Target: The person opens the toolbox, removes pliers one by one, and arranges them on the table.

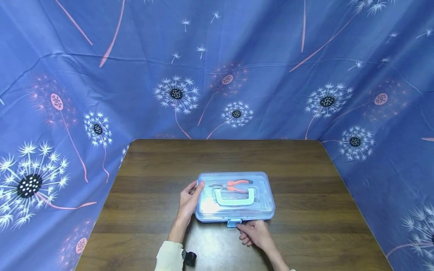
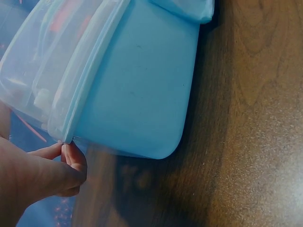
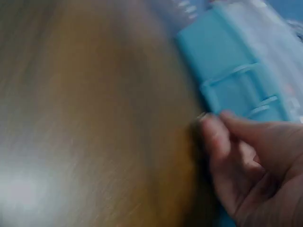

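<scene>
Left hand (image 1: 188, 203): mostly closed; pinches toolbox's near-side rim with thumb and curled fingers.
Right hand (image 1: 255, 234): mostly closed; pinches edge of front latch (image 1: 234, 223) between thumb and forefinger.
Blue clear-lidded toolbox (image 1: 215, 218): between hands, on wood-grain tabletop (image 1: 145, 210).
Carry handle (image 1: 234, 202): folded down, beyond right hand.
Orange-handled pliers (image 1: 234, 186): visible through lid, right of left hand.

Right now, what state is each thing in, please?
Blue toolbox: lid down
Handle: folded down on top
Latch: swung outward, apparently unfastened
Pliers: under the clear lid, handles spread apart
Left grip: holding the toolbox's left end
Right grip: thumb and finger pinching the latch's edge
</scene>
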Action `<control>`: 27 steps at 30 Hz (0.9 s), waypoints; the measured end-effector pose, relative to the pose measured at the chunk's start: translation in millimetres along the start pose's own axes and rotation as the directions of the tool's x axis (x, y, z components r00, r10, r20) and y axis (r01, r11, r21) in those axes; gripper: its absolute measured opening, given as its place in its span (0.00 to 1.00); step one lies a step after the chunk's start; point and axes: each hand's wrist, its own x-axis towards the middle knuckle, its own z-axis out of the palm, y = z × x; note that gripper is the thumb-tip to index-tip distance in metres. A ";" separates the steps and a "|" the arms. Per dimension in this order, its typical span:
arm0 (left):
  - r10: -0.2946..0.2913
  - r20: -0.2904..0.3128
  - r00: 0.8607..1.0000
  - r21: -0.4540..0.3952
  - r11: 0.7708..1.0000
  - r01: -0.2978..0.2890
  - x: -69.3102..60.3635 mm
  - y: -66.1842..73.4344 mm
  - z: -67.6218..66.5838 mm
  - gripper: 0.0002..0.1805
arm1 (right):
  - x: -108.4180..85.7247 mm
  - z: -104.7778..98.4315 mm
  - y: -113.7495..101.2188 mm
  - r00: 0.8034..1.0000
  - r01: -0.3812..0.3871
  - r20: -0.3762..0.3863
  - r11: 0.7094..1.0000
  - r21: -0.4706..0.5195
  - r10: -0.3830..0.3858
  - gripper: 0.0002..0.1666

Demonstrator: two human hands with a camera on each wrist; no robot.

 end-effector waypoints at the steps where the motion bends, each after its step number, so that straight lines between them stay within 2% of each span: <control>1: 0.001 0.001 1.000 -0.001 1.000 -0.001 0.1 0.1 -0.1 0.39 | -0.2 0.3 -0.1 1.000 -0.014 -0.019 1.000 -0.015 0.014 0.20; 3: 0.007 0.000 1.000 0.007 1.000 -0.007 0.2 0.3 -0.4 0.39 | -0.7 -1.2 0.5 1.000 -0.015 -0.025 0.999 -0.042 0.014 0.21; 8: 0.004 0.010 1.000 0.020 1.000 -0.004 -0.9 1.4 -2.3 0.39 | -5.1 -13.6 0.7 0.995 0.049 0.088 0.999 -0.012 -0.048 0.18; 10: -0.002 0.013 1.000 0.024 1.000 0.002 -1.7 2.4 -3.3 0.39 | -8.4 -20.5 0.7 0.993 0.063 0.102 0.998 -0.005 -0.062 0.17; 12: -0.001 0.019 1.000 0.032 0.999 0.000 -2.7 3.8 -4.3 0.39 | -12.7 -27.8 0.2 0.995 0.072 0.066 0.997 -0.018 -0.070 0.17; 13: -0.001 0.021 1.000 0.036 0.999 0.001 -3.5 4.9 -4.6 0.39 | -14.9 -31.1 -0.3 0.997 0.070 0.025 0.997 -0.042 -0.069 0.17; 15: -0.004 0.024 1.000 0.038 0.999 0.003 -3.6 6.2 -5.4 0.39 | -19.4 -37.7 -2.1 0.993 0.054 -0.097 0.985 -0.166 -0.071 0.16; 17: -0.009 0.030 1.000 0.040 0.999 0.007 -3.0 6.7 -6.4 0.40 | -22.9 -44.4 -3.9 0.974 0.007 -0.217 0.957 -0.290 -0.073 0.18; 19: -0.010 0.036 0.999 0.047 0.999 0.008 -1.9 6.6 -7.2 0.40 | -24.5 -50.0 -4.4 0.940 -0.042 -0.329 0.925 -0.377 -0.091 0.20; 20: -0.011 0.037 0.999 0.053 0.999 0.009 -0.9 5.9 -7.8 0.41 | -24.6 -52.6 -4.2 0.923 -0.039 -0.365 0.912 -0.407 -0.124 0.22; 23: -0.016 0.046 0.999 0.061 0.998 0.013 0.4 5.2 -8.9 0.42 | -22.6 -58.1 -2.1 0.883 0.101 -0.380 0.902 -0.420 -0.276 0.34; 25: -0.018 0.056 0.998 0.052 0.999 0.015 1.4 4.8 -8.9 0.42 | -20.9 -59.8 -0.7 0.842 0.214 -0.366 0.869 -0.447 -0.396 0.46; 27: -0.015 0.066 0.998 0.037 0.999 0.013 1.8 4.5 -8.6 0.42 | -20.0 -60.9 -0.2 0.810 0.293 -0.339 0.831 -0.473 -0.478 0.52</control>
